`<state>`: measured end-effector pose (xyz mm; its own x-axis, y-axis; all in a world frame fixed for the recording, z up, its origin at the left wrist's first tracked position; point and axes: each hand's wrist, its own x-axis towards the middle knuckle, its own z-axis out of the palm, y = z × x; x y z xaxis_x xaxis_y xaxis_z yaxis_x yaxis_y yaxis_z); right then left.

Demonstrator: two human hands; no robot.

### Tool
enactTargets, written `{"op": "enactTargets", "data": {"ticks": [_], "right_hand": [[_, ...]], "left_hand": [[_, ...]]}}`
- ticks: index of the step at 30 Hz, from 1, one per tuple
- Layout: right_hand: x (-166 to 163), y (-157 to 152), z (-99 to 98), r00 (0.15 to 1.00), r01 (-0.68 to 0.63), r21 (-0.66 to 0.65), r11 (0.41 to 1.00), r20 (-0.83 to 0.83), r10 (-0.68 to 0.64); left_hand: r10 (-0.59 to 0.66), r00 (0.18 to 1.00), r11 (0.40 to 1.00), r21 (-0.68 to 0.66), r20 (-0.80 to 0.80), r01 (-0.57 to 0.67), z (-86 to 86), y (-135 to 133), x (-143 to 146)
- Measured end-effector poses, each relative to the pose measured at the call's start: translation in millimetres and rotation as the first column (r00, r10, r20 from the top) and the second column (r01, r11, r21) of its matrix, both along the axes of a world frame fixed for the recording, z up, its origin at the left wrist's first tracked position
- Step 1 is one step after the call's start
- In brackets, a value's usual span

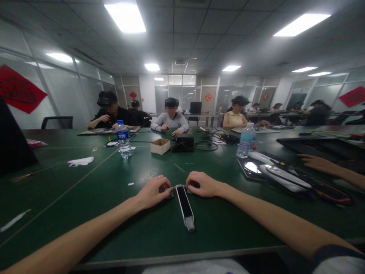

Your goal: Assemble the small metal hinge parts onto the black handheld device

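A long narrow black strip with a pale rim and a grey end lies on the green table, pointing toward me. My left hand is curled at its far end on the left, fingers closed on a small dark part there. My right hand mirrors it on the right, fingers pinched on the other side of the same far end. A ring shows on my left hand. What exactly the fingers pinch is too small to name.
Two water bottles, a small cardboard box and a black device with cables stand mid-table. Black trays with parts lie at the right, where another person's hand rests. Several people sit at the far side.
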<state>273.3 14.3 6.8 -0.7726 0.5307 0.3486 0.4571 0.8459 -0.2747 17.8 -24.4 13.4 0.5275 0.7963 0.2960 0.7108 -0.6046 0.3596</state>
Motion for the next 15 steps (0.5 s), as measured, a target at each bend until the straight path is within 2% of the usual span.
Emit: {"op": "enactTargets", "data": {"ticks": [4, 7, 11, 15], "right_hand": [[0.5, 1.0, -1.3, 1.000, -0.003, 0.006, 1.000, -0.005, 0.003], [1.6, 1.6, -2.4, 1.000, -0.003, 0.001, 1.000, -0.011, 0.004], [1.6, 0.2, -0.6, 1.000, -0.003, -0.022, 1.000, 0.004, 0.003], [0.5, -1.0, 1.4, 1.000, 0.001, -0.023, 1.000, 0.011, 0.000]], "left_hand": [[0.011, 0.999, 0.999, 0.033, 0.036, -0.012, -0.7, -0.2, -0.1], [0.045, 0.999, 0.999, 0.007, 0.010, -0.046, 0.2, -0.2, 0.2], [-0.004, 1.000, 1.000, -0.028, -0.019, 0.004, 0.5, 1.5, -1.4], [-0.011, 1.000, 1.000, -0.009, 0.006, 0.011, -0.9, 2.8, -3.2]]}}
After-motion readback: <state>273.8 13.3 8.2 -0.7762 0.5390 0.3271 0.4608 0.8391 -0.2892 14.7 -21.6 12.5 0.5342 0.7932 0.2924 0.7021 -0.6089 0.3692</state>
